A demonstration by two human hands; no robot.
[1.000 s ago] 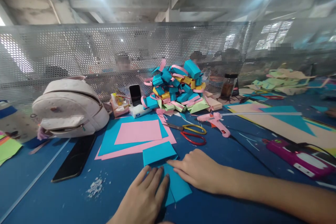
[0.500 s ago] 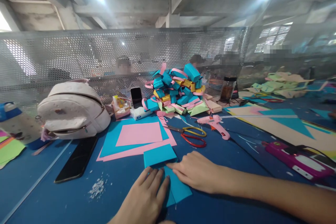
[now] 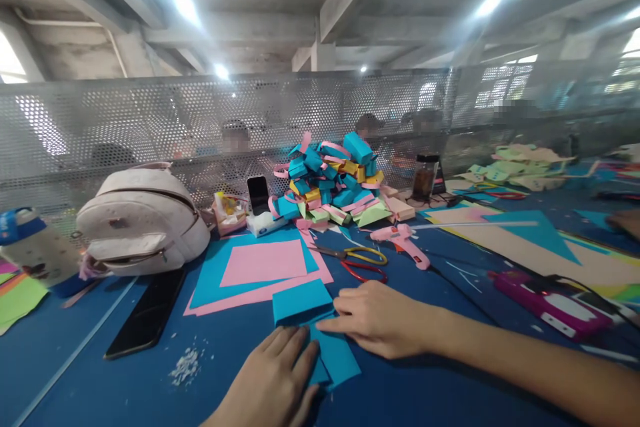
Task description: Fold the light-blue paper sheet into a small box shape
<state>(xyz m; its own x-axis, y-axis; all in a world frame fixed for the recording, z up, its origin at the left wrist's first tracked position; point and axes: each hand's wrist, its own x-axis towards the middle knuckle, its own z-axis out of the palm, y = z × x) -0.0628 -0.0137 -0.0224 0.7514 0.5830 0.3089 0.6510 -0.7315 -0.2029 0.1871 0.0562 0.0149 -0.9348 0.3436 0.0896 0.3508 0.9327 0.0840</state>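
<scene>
A blue sheet of folded paper (image 3: 339, 355) lies on the table in front of me, with one end (image 3: 302, 300) standing up as a flap. My left hand (image 3: 276, 367) rests flat over its near left part, fingers together and stretched forward. From the right, my right hand (image 3: 373, 319) presses its extended index finger on the paper just below the raised flap; its other fingers are bent. Neither hand grips anything. Part of the paper is hidden under my left hand. Beyond it lie a pink sheet (image 3: 265, 263) and a larger blue sheet (image 3: 207, 280).
Scissors (image 3: 363, 263) and a pink glue gun (image 3: 403, 243) lie past my right hand. A heap of folded paper pieces (image 3: 327, 180) stands behind. To the left are a phone (image 3: 147, 315), a white backpack (image 3: 145, 220) and paper scraps (image 3: 186, 367). A magenta power strip (image 3: 550, 303) lies right.
My right index finger has moved slightly down and left along the paper, from the flap's edge onto the flat part. My left hand stays on the paper. The view has tilted up a little.
</scene>
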